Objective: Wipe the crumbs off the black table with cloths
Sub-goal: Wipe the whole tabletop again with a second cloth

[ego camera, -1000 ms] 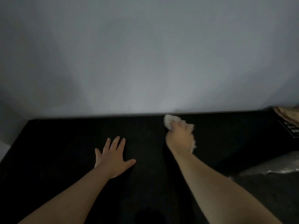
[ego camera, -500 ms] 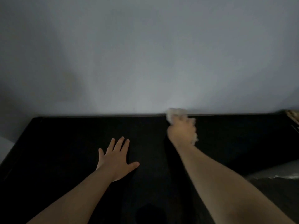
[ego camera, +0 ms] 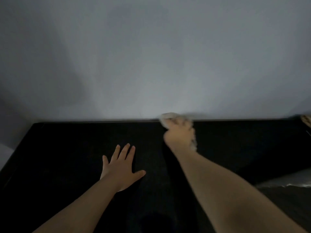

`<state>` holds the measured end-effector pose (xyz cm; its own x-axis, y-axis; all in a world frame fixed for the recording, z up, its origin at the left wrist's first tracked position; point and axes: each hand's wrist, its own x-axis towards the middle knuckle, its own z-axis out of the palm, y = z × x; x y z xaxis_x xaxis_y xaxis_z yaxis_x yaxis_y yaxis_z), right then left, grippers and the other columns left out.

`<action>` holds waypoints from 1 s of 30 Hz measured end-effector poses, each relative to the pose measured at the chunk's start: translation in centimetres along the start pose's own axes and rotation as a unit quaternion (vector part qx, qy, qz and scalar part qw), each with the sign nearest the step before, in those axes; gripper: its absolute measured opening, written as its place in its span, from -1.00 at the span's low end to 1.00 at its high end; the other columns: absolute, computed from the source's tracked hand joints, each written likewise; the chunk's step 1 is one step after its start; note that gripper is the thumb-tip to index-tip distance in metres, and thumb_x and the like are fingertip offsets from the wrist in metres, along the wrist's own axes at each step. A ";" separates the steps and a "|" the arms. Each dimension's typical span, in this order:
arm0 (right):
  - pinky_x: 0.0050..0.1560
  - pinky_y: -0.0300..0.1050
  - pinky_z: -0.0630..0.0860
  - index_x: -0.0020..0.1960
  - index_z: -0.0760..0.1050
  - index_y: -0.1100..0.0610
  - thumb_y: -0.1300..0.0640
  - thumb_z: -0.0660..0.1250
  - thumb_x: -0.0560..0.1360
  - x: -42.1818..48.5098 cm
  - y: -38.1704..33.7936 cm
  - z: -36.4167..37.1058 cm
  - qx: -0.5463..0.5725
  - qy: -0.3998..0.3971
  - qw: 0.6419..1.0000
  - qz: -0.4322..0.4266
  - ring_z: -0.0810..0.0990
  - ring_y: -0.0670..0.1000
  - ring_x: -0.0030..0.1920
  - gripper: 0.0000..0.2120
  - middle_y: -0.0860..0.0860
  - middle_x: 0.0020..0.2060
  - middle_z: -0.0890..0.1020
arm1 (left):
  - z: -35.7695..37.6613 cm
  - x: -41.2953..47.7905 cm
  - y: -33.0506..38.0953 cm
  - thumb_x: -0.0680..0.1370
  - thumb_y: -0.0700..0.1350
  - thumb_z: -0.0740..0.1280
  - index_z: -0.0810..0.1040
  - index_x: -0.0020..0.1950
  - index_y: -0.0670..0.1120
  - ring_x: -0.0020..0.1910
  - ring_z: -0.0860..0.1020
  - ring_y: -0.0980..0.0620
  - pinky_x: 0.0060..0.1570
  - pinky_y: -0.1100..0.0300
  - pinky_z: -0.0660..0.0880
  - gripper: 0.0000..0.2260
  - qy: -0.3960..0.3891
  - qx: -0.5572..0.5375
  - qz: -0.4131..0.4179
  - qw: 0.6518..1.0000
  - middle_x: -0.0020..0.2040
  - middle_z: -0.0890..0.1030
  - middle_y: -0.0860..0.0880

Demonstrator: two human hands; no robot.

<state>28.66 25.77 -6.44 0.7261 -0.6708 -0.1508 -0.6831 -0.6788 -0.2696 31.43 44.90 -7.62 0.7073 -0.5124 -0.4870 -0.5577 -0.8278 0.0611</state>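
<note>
The black table fills the lower half of the view, dim and matte. At about 7 o'clock the left hand lies flat on it, fingers straight and spread, holding nothing. A pale glossy sheet shows at 4 o'clock. Further out, near 1 o'clock, the right hand has its fingers curled round a whitish cloth, bunched at the table's far edge. A tan object sits at 3 o'clock. A bare grey wall rises behind.

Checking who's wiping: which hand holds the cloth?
The right hand: it grips the white cloth; the left hand lies flat on the black table, fingers spread, empty.
</note>
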 end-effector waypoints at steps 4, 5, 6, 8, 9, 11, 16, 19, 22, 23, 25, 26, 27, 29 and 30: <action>0.34 0.06 0.11 0.43 0.27 -0.14 0.14 0.15 0.53 -2.3 -4.8 3.3 -0.025 -0.040 0.956 -0.289 0.09 0.15 0.44 -0.51 -0.04 0.46 0.22 | 0.1 0.0 -0.1 0.51 0.36 0.10 -0.26 0.55 0.03 0.52 -0.29 -0.05 0.46 -0.23 -0.11 -0.19 0.009 0.000 0.008 1.000 0.55 -0.28 0.04; 0.30 0.04 0.15 0.42 0.28 -0.14 0.14 0.14 0.54 -1.8 -3.8 3.3 -0.042 -0.034 0.947 -0.315 0.13 0.13 0.42 -0.52 -0.06 0.45 0.24 | 0.1 -0.1 -0.1 0.51 0.36 0.10 -0.26 0.55 0.03 0.52 -0.28 -0.05 0.46 -0.23 -0.11 -0.19 0.008 0.002 0.007 1.000 0.55 -0.28 0.04; 0.27 0.01 0.18 0.42 0.28 -0.16 0.14 0.14 0.53 -0.9 -2.4 3.0 -0.059 -0.016 0.950 -0.306 0.15 0.11 0.42 -0.52 -0.09 0.45 0.25 | 0.0 -0.1 -0.1 0.51 0.36 0.09 -0.26 0.55 0.03 0.52 -0.28 -0.05 0.46 -0.22 -0.11 -0.19 0.005 0.004 0.005 1.000 0.55 -0.29 0.04; 0.28 -0.02 0.21 0.41 0.26 -0.20 0.13 0.14 0.51 0.9 1.8 2.1 -0.069 0.033 0.976 -0.203 0.19 0.09 0.42 -0.49 -0.11 0.45 0.25 | 0.0 -0.2 0.0 0.51 0.36 0.09 -0.27 0.54 0.03 0.52 -0.29 -0.06 0.46 -0.22 -0.12 -0.19 0.002 0.003 0.004 1.000 0.54 -0.30 0.04; 0.31 0.01 0.20 0.43 0.24 -0.19 0.12 0.14 0.52 1.6 4.2 1.3 -0.065 0.050 0.989 -0.122 0.18 0.10 0.43 -0.50 -0.09 0.47 0.24 | 0.0 -0.2 0.0 0.51 0.37 0.09 -0.27 0.54 0.03 0.52 -0.29 -0.06 0.46 -0.22 -0.13 -0.18 0.003 0.004 0.004 1.000 0.54 -0.30 0.04; 0.35 0.10 0.18 0.46 0.19 -0.13 0.09 0.14 0.55 1.8 7.5 -0.1 -0.042 0.062 0.997 0.026 0.14 0.15 0.45 -0.51 -0.02 0.48 0.19 | 0.0 -0.1 0.1 0.51 0.37 0.09 -0.27 0.54 0.03 0.52 -0.29 -0.07 0.46 -0.23 -0.13 -0.18 0.006 0.004 0.002 1.000 0.55 -0.30 0.03; 0.31 0.05 0.19 0.45 0.21 -0.12 0.17 0.11 0.51 -3.8 1.3 2.3 -0.028 0.059 0.997 -0.049 0.09 0.23 0.43 -0.47 0.06 0.48 0.17 | 0.0 -0.1 0.1 0.51 0.35 0.11 -0.26 0.54 0.03 0.52 -0.28 -0.06 0.46 -0.23 -0.12 -0.18 0.005 -0.007 0.004 1.000 0.55 -0.29 0.04; 0.35 0.04 0.10 0.44 0.21 -0.18 0.19 0.12 0.53 -6.8 -1.2 3.6 -0.011 -0.027 0.966 -0.258 0.06 0.14 0.45 -0.46 -0.07 0.47 0.20 | -0.1 -0.2 0.1 0.52 0.34 0.12 -0.26 0.55 0.03 0.52 -0.28 -0.05 0.46 -0.23 -0.12 -0.19 0.004 -0.009 0.008 1.000 0.55 -0.28 0.04; 0.28 -0.07 0.23 0.41 0.29 -0.15 0.19 0.17 0.48 -3.8 3.3 1.9 -0.058 0.040 0.971 -0.231 0.25 0.12 0.39 -0.47 -0.05 0.41 0.34 | -0.1 -0.4 0.2 0.52 0.34 0.12 -0.24 0.55 0.03 0.52 -0.27 -0.06 0.47 -0.23 -0.12 -0.20 0.005 -0.005 0.005 1.000 0.55 -0.27 0.03; 0.27 -0.07 0.28 0.40 0.31 -0.12 0.18 0.18 0.48 -2.8 5.7 1.3 -0.073 0.072 0.982 -0.159 0.30 0.14 0.35 -0.48 -0.02 0.40 0.37 | -0.1 -0.4 0.2 0.52 0.34 0.12 -0.24 0.55 0.02 0.52 -0.28 -0.06 0.47 -0.23 -0.13 -0.20 0.005 -0.005 0.006 1.000 0.55 -0.27 0.03; 0.30 0.01 0.31 0.44 0.24 -0.06 0.11 0.17 0.52 -2.3 9.7 -0.2 -0.079 0.096 0.992 0.003 0.29 0.15 0.36 -0.51 0.04 0.40 0.33 | -0.1 -0.3 0.1 0.52 0.34 0.12 -0.24 0.55 0.02 0.52 -0.28 -0.07 0.46 -0.24 -0.12 -0.20 0.008 -0.007 0.011 1.000 0.55 -0.27 0.02; 0.33 0.07 0.28 0.46 0.19 -0.05 0.09 0.16 0.53 -2.7 10.3 -0.4 -0.068 0.089 0.992 0.062 0.24 0.17 0.39 -0.50 0.05 0.42 0.29 | -0.1 -0.3 0.0 0.52 0.34 0.12 -0.24 0.55 0.03 0.52 -0.27 -0.07 0.46 -0.25 -0.12 -0.20 0.008 -0.007 0.014 1.000 0.55 -0.27 0.02; 0.35 0.10 0.26 0.47 0.17 -0.04 0.08 0.15 0.54 -3.5 9.7 -0.2 -0.058 0.083 0.990 0.099 0.19 0.19 0.41 -0.50 0.07 0.43 0.26 | -0.2 -0.2 0.0 0.52 0.34 0.12 -0.24 0.55 0.03 0.52 -0.27 -0.08 0.46 -0.25 -0.12 -0.20 0.007 -0.008 0.018 1.000 0.56 -0.26 0.02; 0.34 0.10 0.20 0.45 0.19 -0.01 0.12 0.12 0.53 -5.3 6.3 0.9 -0.044 0.073 0.992 0.097 0.16 0.23 0.40 -0.51 0.11 0.43 0.24 | -0.2 -0.2 -0.2 0.52 0.33 0.13 -0.23 0.55 0.04 0.52 -0.27 -0.08 0.46 -0.25 -0.11 -0.20 0.003 -0.010 0.026 1.000 0.56 -0.25 0.02; 0.34 0.08 0.18 0.45 0.19 -0.01 0.13 0.11 0.53 -6.5 4.1 1.5 -0.039 0.067 0.995 0.062 0.15 0.23 0.40 -0.51 0.12 0.44 0.23 | -0.2 -0.2 -0.3 0.52 0.33 0.14 -0.22 0.55 0.04 0.52 -0.26 -0.08 0.46 -0.25 -0.11 -0.20 0.002 -0.008 0.033 0.999 0.56 -0.25 0.02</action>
<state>21.28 27.80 -8.02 0.6231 -0.7807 -0.0482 -0.7739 -0.6065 -0.1824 31.55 45.23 -7.34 0.6714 -0.5661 -0.4782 -0.5958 -0.7961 0.1060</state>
